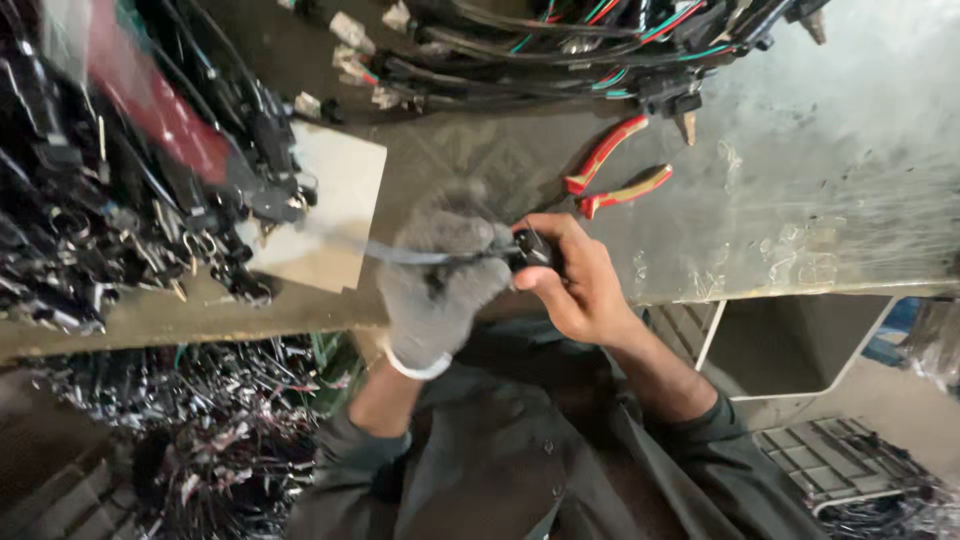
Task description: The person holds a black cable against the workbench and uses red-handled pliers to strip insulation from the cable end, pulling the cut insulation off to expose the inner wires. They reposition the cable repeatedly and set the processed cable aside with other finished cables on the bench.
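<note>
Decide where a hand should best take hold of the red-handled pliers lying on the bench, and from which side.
Grip the pliers round both red handles near their free ends, coming from the right over the bare bench. The handles splay open that way, while the jaw end sits by the wire bundle.

Single head-worn view, aimed steeply down over the chest at a metal workbench [800, 150]. Close range: the hands are framed at centre, the bench edge crossed from 9 to 3 o'clock, floor seen at 6. No second view, so no overlap is shared.

Gloved left hand [440, 275], bare right hand [575, 280] grip black connector [532, 250].
</note>
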